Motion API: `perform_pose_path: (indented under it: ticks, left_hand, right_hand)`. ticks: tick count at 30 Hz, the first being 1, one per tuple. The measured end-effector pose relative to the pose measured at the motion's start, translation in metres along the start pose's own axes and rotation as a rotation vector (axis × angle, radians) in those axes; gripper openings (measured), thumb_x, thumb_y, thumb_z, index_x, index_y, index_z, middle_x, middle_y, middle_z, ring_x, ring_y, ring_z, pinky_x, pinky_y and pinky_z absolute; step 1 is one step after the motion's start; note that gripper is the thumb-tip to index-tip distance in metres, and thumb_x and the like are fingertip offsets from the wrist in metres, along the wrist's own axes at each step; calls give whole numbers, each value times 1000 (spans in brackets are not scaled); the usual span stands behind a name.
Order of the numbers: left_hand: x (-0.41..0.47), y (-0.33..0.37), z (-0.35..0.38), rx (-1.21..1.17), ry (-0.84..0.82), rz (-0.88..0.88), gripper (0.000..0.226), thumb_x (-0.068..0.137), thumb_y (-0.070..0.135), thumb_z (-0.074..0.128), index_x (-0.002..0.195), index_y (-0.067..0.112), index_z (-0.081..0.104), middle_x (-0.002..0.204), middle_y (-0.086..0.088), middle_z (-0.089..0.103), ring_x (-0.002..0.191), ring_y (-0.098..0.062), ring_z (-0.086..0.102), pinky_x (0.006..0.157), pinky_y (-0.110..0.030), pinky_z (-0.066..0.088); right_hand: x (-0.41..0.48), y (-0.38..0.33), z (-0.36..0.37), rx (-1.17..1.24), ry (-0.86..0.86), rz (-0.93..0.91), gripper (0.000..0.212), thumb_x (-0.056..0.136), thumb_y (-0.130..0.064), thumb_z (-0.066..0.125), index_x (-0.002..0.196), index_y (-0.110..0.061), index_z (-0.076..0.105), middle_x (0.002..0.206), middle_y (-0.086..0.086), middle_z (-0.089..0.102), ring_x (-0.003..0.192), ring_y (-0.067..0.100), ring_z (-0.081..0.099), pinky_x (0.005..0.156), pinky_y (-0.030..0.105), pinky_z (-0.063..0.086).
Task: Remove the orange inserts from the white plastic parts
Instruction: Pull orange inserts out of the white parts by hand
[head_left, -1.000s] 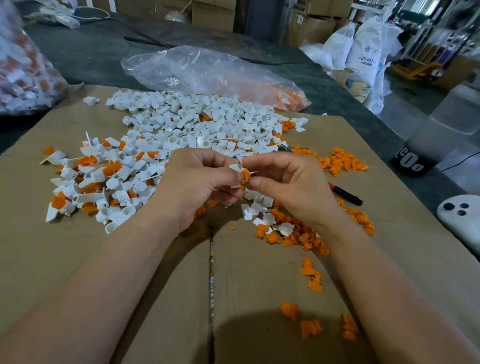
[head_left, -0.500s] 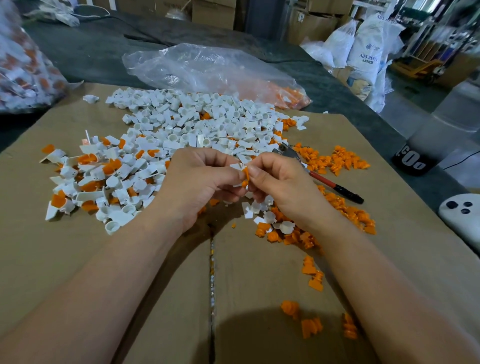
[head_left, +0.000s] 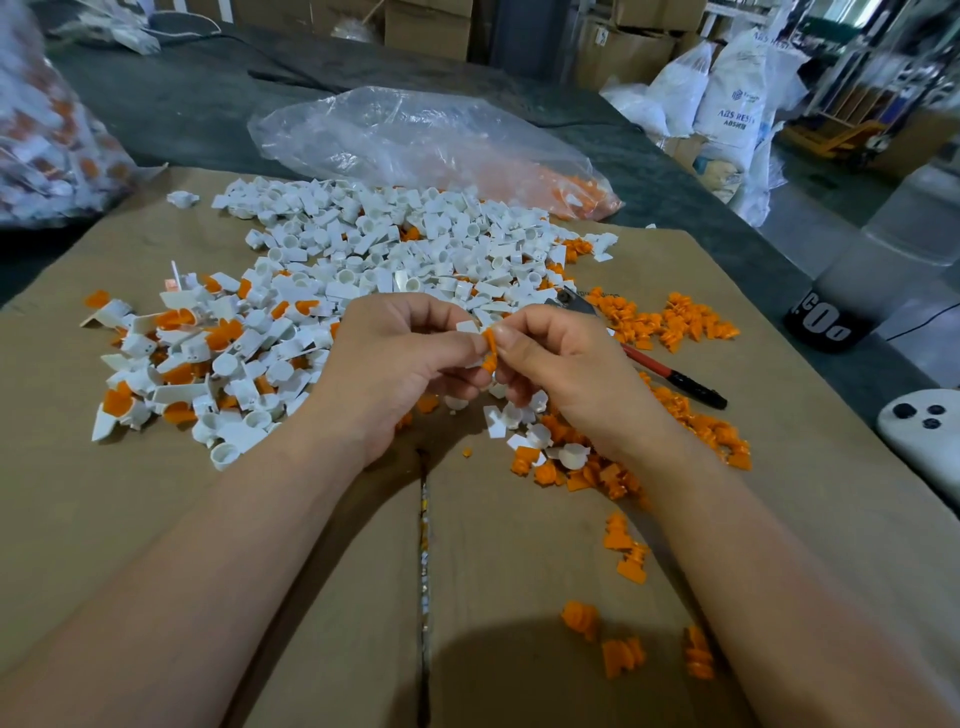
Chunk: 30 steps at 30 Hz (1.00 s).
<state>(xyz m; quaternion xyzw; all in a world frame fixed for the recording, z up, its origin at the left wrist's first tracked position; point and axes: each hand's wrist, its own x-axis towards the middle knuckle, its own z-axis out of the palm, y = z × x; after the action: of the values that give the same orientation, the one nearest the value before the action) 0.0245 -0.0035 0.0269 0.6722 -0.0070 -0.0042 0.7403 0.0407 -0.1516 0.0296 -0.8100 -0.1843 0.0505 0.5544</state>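
2 hands (head_left: 400, 364) (head_left: 566, 374) on 1 orange insert (head_left: 489, 349)

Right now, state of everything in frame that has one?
left hand: pinches white part
right hand: pinches orange insert at that part; freed or not, cannot tell
far white pile: few inserts showing
left pile: many inserts still in
loose orange inserts: lying on cardboard
clear bag: on its side, orange pieces inside
red-handled tool: lying on cardboard, untouched

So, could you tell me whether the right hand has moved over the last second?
Yes. The right hand has shifted left, away from the red-handled tool, uncovering more of its shaft.
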Motion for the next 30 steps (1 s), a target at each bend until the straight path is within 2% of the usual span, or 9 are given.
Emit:
perform_pose_path:
  ticks: [4,6,9,12,15,20,23,27,30]
  left_hand:
    - [1,1,0,-52,6,-16,14,75,-9,64,69,3,62,51,-3,62,48,-14,63,47,-20,52]
    - [2,1,0,-68,8,-24,15,75,-9,64,68,3,61,51,-3,62,48,-14,63,46,-20,51]
    - [1,1,0,-78,9,-28,14,76,-10,64,69,3,61,50,-3,62,47,-14,63,45,-19,51]
    - [1,1,-1,-88,13,-22,13,76,-9,64,69,2,61,50,-4,62,47,-14,63,45,-19,50]
    - [1,1,-1,-94,18,-15,13,75,-9,64,69,2,61,51,-5,63,49,-16,64,46,-20,51]
    - [2,0,-1,-98,22,-17,14,76,-9,64,68,2,62,52,-6,63,50,-17,64,46,-20,52]
    - [3,-1,-1,-97,22,-17,14,76,-9,64,68,2,62,52,-6,63,51,-17,65,47,-20,52]
    - [3,-1,-1,-119,33,-11,14,76,-9,64,69,4,62,54,-5,65,52,-17,65,47,-20,51]
    - [4,-1,-1,-151,60,1,14,77,-9,63,70,3,62,54,-4,64,52,-16,65,47,-20,51]
  right_hand:
    - [2,0,-13,-93,96,24,11,83,-34,59,81,-24,61,70,-4,62,58,1,58,56,15,46]
    - [2,4,-29,-243,216,60,15,80,-43,61,84,-28,60,82,-4,66,72,6,62,64,21,50]
    - [2,14,-54,-518,294,163,29,79,-46,63,100,-26,59,101,-10,62,84,4,56,69,21,43]
    - [2,22,-70,-713,171,379,69,71,-57,64,127,-19,49,122,-4,54,101,10,49,78,27,36]
    - [1,24,-72,-870,-12,507,82,63,-67,63,127,-19,46,127,3,52,110,20,49,80,30,37]
    - [0,21,-69,-905,14,515,76,63,-56,73,124,-18,50,126,6,51,98,17,44,73,30,33]
    - [1,20,-68,-864,65,514,65,63,-48,78,115,-14,57,114,6,57,91,17,50,72,33,41]
    - [3,19,-68,-880,176,437,32,73,-34,68,96,-13,63,81,0,57,70,10,48,55,26,37]
    - [4,18,-66,-915,217,327,19,80,-25,58,95,-15,60,74,-3,51,66,9,44,51,27,33]
